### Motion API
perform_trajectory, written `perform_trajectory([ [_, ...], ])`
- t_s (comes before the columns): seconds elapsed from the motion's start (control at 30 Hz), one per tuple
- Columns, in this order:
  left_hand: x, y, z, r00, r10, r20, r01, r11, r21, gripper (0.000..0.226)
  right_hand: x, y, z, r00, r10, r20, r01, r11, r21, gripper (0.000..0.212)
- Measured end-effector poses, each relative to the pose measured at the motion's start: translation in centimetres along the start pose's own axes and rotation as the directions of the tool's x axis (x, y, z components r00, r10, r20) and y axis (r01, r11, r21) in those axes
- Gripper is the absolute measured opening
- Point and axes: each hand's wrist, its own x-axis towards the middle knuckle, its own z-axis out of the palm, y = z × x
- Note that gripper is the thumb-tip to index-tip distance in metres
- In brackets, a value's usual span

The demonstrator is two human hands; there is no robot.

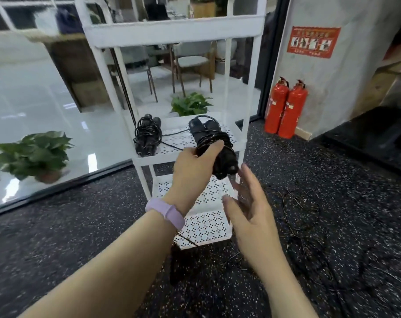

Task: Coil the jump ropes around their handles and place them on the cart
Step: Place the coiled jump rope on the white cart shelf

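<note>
On the white perforated metal cart's (237, 143) middle shelf, left side, I see one coiled black jump rope bundle (146, 136) lying. My left hand (194, 167) grips a second black rope-wrapped handle bundle (214, 145), long axis tilted toward that shelf just ahead. My right hand (250, 203) hovers spread and empty, just below-right of it.

- Two coiled jump ropes: one (146, 136) on the cart's middle shelf, one (214, 146) held in a hand.
- One white cart (172, 31), three shelves.
- Two red fire extinguishers (285, 109).
- Two hands: left (192, 166), right (250, 207).
- Two potted plants (32, 154).
- One red poster (313, 41).
</note>
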Motion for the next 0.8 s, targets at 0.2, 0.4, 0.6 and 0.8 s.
perform_trajectory([
  [0.2,9.1,4.7,2.4,0.999,0.016,0.043,-0.022,0.992,0.127,0.043,-0.2,0.6,-1.0,0.998,0.018,0.058,-0.017,1.000,-0.018,0.052],
  [0.4,14.6,4.6,4.7,0.985,-0.113,0.133,0.094,0.986,0.137,0.028,0.7,1.0,-3.2,0.999,0.038,0.012,-0.037,0.999,-0.016,0.056],
  [0.6,16.5,2.9,5.7,0.977,-0.139,0.163,0.079,0.940,0.331,0.028,1.6,1.6,-5.0,0.997,0.056,-0.053,-0.056,0.998,-0.007,0.044],
  [0.8,16.8,1.2,5.9,0.991,-0.100,0.087,0.056,0.910,0.412,0.035,2.3,1.9,-5.4,0.994,0.092,-0.057,-0.091,0.996,0.025,0.044],
])
